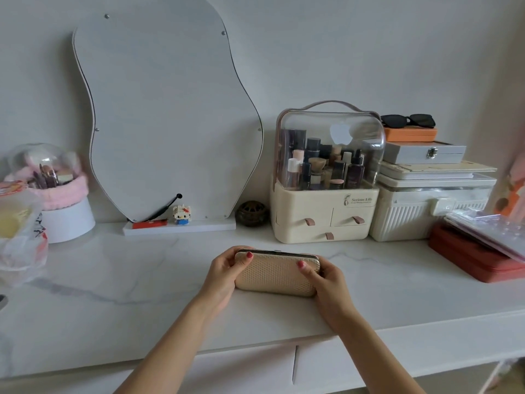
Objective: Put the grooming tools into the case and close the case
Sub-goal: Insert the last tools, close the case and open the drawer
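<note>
At lower centre of the frame, a closed beige grooming case (pixel 277 275) lies lengthwise left to right on the white tabletop (pixel 113 280), left hand (pixel 224 275) and right hand (pixel 326 282) gripping its two short ends.

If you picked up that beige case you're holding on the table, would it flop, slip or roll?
The case probably stays stiff: it keeps its boxy shape between the left hand and right hand. Its dimpled surface likely aids grip. Lying flat and oblong, it seems unlikely to roll.
</note>
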